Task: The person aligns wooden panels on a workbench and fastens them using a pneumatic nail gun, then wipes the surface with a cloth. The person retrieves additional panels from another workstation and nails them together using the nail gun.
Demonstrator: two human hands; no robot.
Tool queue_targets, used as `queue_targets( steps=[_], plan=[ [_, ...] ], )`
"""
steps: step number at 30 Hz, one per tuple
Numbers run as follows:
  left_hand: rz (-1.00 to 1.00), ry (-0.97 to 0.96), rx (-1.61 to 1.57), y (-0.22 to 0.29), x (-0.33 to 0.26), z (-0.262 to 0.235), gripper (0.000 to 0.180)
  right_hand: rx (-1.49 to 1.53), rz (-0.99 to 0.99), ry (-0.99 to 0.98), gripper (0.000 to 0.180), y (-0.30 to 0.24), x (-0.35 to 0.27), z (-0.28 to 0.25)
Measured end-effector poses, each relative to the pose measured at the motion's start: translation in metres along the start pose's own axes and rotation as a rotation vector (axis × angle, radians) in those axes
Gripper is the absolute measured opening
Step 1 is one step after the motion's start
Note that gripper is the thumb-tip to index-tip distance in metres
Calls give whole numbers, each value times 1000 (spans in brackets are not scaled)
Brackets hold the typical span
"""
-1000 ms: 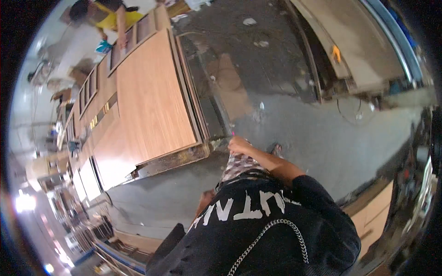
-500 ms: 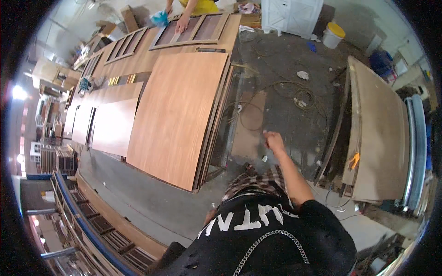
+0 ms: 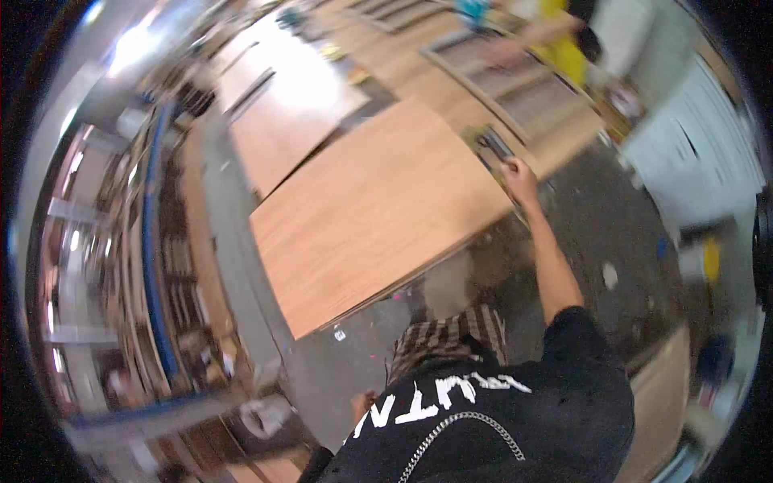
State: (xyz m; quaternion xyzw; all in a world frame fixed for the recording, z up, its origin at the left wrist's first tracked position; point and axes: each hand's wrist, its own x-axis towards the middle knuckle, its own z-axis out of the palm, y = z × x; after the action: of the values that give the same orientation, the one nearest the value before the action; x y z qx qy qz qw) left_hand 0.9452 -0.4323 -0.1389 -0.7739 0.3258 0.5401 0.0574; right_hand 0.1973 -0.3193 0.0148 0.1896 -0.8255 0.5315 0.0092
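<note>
My right hand (image 3: 522, 179) reaches out at the far right corner of a large light-brown wood panel (image 3: 378, 205). Its fingers look closed on the end of a dark, elongated hand tool (image 3: 496, 143), though motion blur hides the exact grip and the tool's kind. The panel lies flat on top of a stack. Low beside my shirt, my left hand (image 3: 365, 402) hangs partly hidden; its fingers are too blurred to read. Beyond the tool lies a wooden frame (image 3: 519, 84) with dark inset panels, and a co-worker's hand (image 3: 503, 52) rests on it.
More pale panels (image 3: 282, 149) lie to the left, under bright glare. A white cabinet (image 3: 696, 145) and a white bucket with a yellow lid (image 3: 708, 262) stand at right. Racks with a blue rail (image 3: 157, 241) run along the left. A brown board (image 3: 656, 386) stands at lower right.
My view has turned, and the panel stack now lies right ahead. My right hand has moved from over the floor to the dark tool at the panel's far corner.
</note>
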Motion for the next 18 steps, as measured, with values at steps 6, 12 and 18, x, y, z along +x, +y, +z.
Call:
queue_targets(
  steps=[6,12,18],
  plan=[
    [286,-212,-470,-48,-100,76,11,-321,-269,-204,63,83,78,33],
    [460,214,574,-94,-121,96,26,-198,283,-585,65,24,93,55],
    [101,344,43,-142,-93,82,24,-144,-276,-603,65,65,117,8]
  ],
)
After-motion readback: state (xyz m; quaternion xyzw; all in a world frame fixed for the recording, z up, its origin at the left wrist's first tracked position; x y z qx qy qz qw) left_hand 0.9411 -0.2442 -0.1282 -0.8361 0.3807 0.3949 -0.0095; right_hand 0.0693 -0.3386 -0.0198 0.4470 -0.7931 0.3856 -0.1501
